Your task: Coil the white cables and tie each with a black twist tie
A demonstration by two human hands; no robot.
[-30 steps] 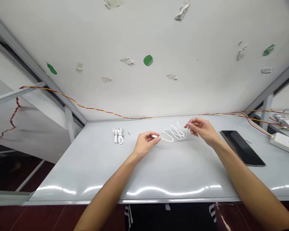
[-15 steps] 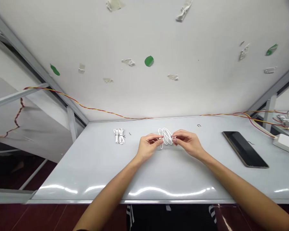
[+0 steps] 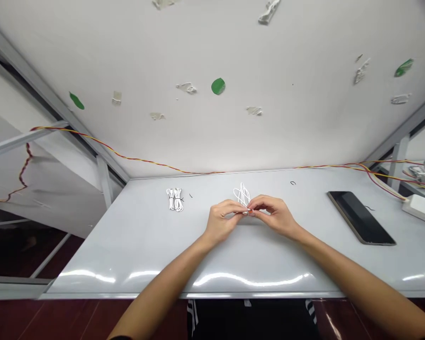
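A loosely looped white cable [image 3: 242,192] lies on the grey table just beyond my fingertips. My left hand [image 3: 225,218] pinches one end of it between thumb and fingers. Close against it, my right hand [image 3: 272,215] pinches the other end, where a bit of orange shows by the connector. The two ends are together between my fingertips, and their exact shape is mostly hidden. To the left, two white cable bundles [image 3: 174,199] lie side by side, each bound with a dark tie.
A black phone [image 3: 361,218] lies on the right of the table [image 3: 156,245]. Small black ties [image 3: 293,182] are scattered about. A white power strip [image 3: 423,209] sits at the right edge, with red and yellow wires [image 3: 375,178] along the wall.
My hands have come together, bringing the two cable ends from either side of the coil to meet in front of it. The loops now stretch away from me.
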